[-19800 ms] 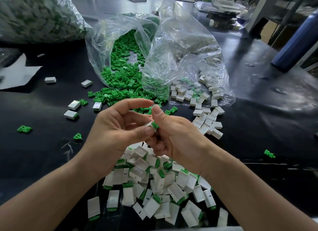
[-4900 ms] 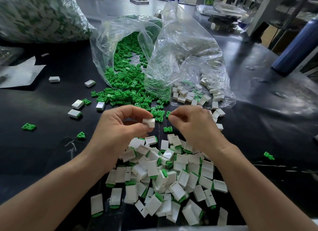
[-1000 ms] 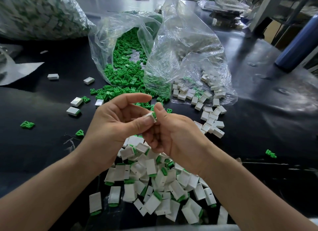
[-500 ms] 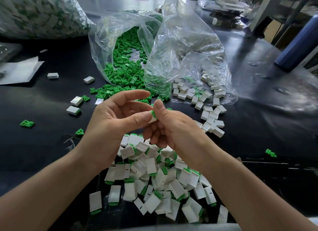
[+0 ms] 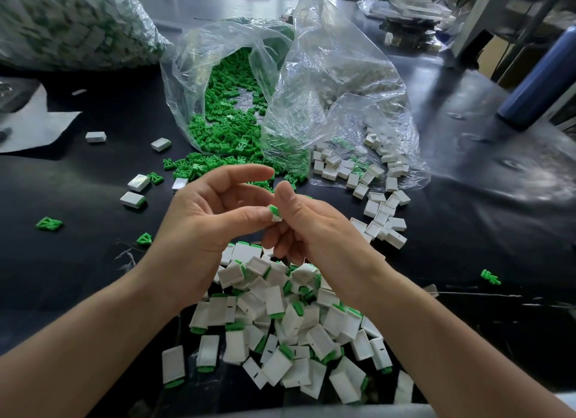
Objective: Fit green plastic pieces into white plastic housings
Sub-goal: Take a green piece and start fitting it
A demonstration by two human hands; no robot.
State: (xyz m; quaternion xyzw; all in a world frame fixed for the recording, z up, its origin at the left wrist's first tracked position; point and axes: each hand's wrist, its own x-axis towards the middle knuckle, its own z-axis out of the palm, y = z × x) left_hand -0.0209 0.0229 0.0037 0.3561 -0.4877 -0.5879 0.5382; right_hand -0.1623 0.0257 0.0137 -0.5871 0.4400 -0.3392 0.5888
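**Green piece in a white housing, pinched between both hands**

Nearest the person, low on the black table [image 5: 467, 230], lies a heap of finished parts [image 5: 280, 339]. They are small white rectangular shells tumbled every way, most with a green tab poking from one end and some with a thin dark slot on the face.

Above that heap the two bare hands meet. The left hand [image 5: 202, 224] has its thumb tip pressed against the white housing [image 5: 277, 218], with the forefinger stretched out loosely above and the other fingers behind it. The right hand [image 5: 314, 230] closes in from the other side, thumb upright against the part and the remaining fingers curled under. Only a corner of the housing shows between the thumbs. The green piece [image 5: 273, 209] sits at its upper end as a bright green sliver; I cannot tell how deep it is seated.

To the right of the hands, empty white housings [image 5: 383, 212] lie scattered and open-faced. Stray green pieces [image 5: 48, 224] lie well apart on the left.

Beyond the hands, a clear bag [image 5: 193, 75] lies on its side with green pieces spilling from its mouth onto the table. Just beside it, a second crumpled clear bag [image 5: 343, 84] holds more white housings.

Farther off, a large full bag [image 5: 68, 22] fills the left corner and a blue bottle [image 5: 542, 75] stands at the right.
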